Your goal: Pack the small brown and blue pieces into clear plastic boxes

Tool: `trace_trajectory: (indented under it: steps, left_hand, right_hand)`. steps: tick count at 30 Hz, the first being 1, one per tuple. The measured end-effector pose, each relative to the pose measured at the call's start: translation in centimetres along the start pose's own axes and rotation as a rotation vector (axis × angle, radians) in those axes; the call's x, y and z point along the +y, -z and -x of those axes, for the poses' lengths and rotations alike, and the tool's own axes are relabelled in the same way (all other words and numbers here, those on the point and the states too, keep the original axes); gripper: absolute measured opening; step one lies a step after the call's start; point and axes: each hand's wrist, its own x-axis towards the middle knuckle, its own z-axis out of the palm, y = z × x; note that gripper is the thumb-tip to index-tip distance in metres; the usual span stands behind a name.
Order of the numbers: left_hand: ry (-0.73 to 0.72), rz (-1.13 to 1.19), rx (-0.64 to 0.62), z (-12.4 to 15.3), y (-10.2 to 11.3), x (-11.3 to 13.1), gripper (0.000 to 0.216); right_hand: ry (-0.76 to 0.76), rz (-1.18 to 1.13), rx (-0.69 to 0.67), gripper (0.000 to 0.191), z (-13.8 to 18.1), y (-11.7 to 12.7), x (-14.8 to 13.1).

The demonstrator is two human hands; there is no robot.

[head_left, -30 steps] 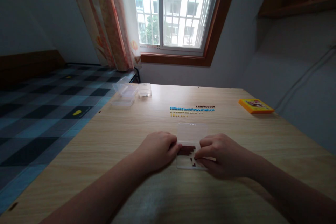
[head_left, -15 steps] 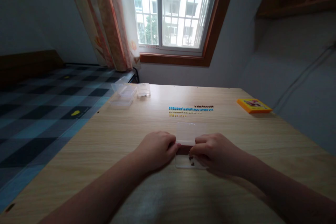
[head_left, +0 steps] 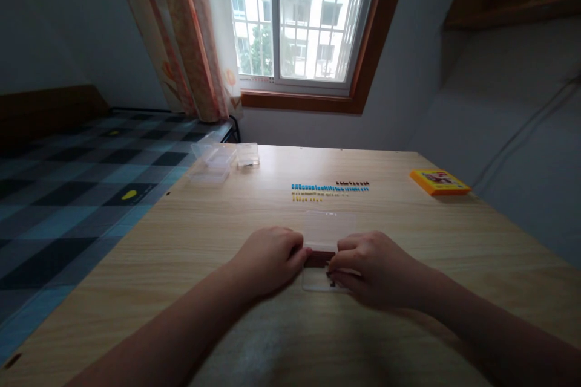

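A small clear plastic box (head_left: 313,286) lies on the table with its lid (head_left: 323,228) folded back on the far side. Along the box's far wall runs a tight row of dark brown pieces (head_left: 316,259), and a few loose ones sit at the right. With curled fingers, my left hand (head_left: 272,259) grips the box's left edge, thumb by the brown row. The fingers of my right hand (head_left: 372,269) are pinched together inside the right half of the box, on a small brown piece (head_left: 328,274) that is mostly hidden.
Beyond the lid, tiny blue pieces (head_left: 329,188), yellow pieces (head_left: 306,199) and dark pieces (head_left: 353,184) lie in rows. Several clear boxes (head_left: 218,160) stand at the far left. An orange-yellow box (head_left: 439,182) lies at the right edge, and a bed (head_left: 149,172) adjoins the left side.
My right fingers have come down and toward me in the box, closing near the loose brown pieces. More of the brown row shows. My left hand has stayed in place.
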Motion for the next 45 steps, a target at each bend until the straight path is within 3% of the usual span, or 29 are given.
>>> trace_trajectory:
  steps: [14,25,32,45]
  left_hand:
    - [-0.006,0.016,-0.007,0.0,-0.1,-0.1,0.034]
    - [-0.016,-0.008,0.005,0.1,-0.1,-0.1,0.034]
    - [-0.002,-0.001,-0.001,0.1,-0.1,-0.1,0.036]
    - [0.002,-0.005,-0.013,0.0,0.2,0.1,0.035]
  right_hand:
    - [-0.053,0.066,0.007,0.019,0.5,1.6,0.4]
    - [-0.039,0.023,-0.091,0.018,0.7,1.5,0.4]
    - [-0.016,-0.009,-0.017,0.021,0.4,0.8,0.4]
    - [0.02,0.021,-0.031,0.018,0.0,0.3,0.5]
